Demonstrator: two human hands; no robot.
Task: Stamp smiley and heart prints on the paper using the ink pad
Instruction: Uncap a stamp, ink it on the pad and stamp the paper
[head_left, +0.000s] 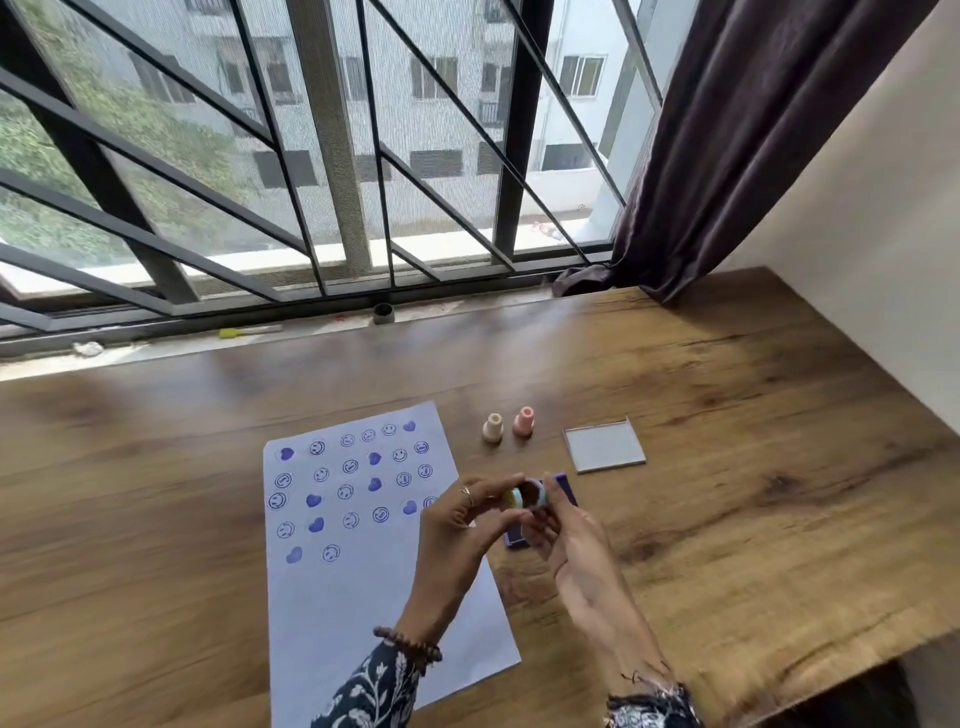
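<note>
A white paper (363, 587) lies on the wooden table, its upper half covered with several purple smiley and heart prints. Both hands meet just right of it, above the purple ink pad (566, 488), which they mostly hide. My left hand (457, 540) and my right hand (566, 545) pinch one small round stamp (530, 494) between their fingertips, its hollow end turned toward the camera. A cream stamp (493, 427) and a pink stamp (524, 421) stand upright beyond the hands.
The ink pad's clear lid (604, 446) lies flat right of the two stamps. The wooden table (753, 415) runs up to a barred window sill holding a small dark cup (383, 313) and a yellow-handled tool (244, 331). A dark curtain (727, 156) hangs at the right.
</note>
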